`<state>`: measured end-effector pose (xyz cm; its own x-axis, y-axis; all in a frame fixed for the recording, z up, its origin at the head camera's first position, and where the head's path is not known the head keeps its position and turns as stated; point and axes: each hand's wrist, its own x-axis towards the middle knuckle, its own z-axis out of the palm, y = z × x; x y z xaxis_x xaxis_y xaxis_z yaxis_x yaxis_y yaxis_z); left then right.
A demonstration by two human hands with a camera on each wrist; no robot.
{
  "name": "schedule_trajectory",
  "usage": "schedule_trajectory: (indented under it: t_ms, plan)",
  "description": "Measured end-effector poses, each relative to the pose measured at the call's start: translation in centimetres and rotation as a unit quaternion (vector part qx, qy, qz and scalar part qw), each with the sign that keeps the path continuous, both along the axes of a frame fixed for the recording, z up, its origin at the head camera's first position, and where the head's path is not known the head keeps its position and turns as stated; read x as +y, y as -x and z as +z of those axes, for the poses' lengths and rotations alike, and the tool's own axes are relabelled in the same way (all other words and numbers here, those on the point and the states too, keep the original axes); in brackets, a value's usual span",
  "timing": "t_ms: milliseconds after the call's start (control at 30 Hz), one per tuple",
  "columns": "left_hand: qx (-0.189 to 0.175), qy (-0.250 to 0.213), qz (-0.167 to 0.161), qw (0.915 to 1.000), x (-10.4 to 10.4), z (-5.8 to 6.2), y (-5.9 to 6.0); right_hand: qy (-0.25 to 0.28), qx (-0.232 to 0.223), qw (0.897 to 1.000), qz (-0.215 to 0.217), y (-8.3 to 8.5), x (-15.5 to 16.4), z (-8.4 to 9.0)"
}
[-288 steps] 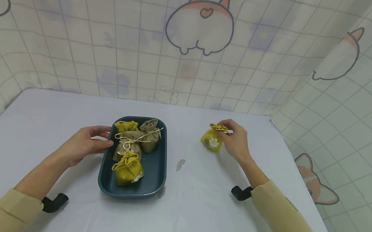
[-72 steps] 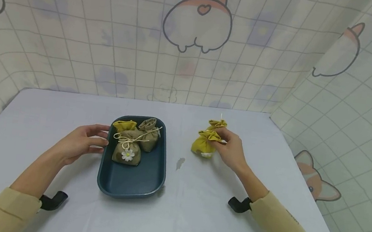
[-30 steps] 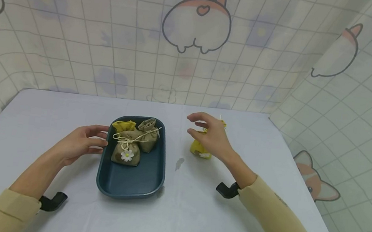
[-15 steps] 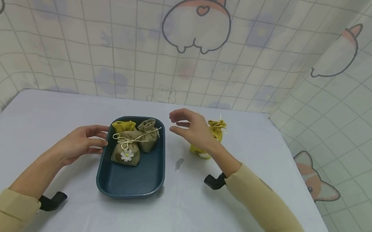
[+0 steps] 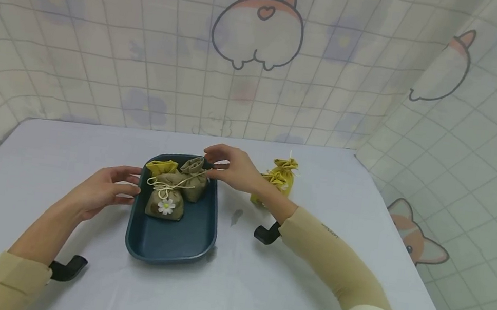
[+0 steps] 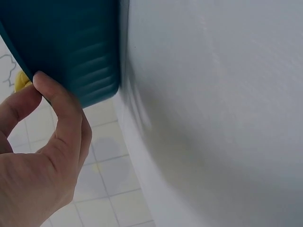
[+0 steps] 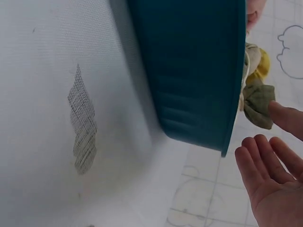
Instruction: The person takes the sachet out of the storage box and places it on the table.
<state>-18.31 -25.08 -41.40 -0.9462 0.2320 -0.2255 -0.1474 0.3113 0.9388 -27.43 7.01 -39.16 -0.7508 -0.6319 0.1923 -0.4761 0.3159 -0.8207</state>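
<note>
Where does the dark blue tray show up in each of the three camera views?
Head: blue tray at centre, between the hands.
Left wrist: its outer wall fills the upper left, above the left hand.
Right wrist: its wall crosses the top middle.
Shared landmark: the white table.

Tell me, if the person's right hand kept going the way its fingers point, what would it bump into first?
Most likely the brown drawstring pouch at the back of the blue tray. The right hand has open fingers pointing left at the pouch's gathered top, nearly touching it, though the exact gap is hard to judge.
</note>
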Motion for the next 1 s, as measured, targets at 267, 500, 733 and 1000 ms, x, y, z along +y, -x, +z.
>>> schedule_trajectory:
  t_ms: [267,500,733,1000]
  plan:
    - [-0.001,0.001,0.003,1.0000,-0.1,0.0,-0.1,-0.035,0.006,0.999,0.007,0.2,-1.9,-0.4]
    - [-0.001,-0.001,0.001,1.0000,-0.4,0.1,-0.2,-0.071,0.036,0.997,0.002,0.4,-2.9,-0.8]
    - [0.002,-0.003,-0.002,1.0000,-0.4,0.1,-0.2,-0.058,0.048,0.997,0.006,0.4,-3.1,-1.0]
    - [-0.003,-0.005,-0.004,1.0000,-0.4,0.2,-0.2,-0.041,0.053,0.998,-0.015,-0.1,-2.9,-1.1]
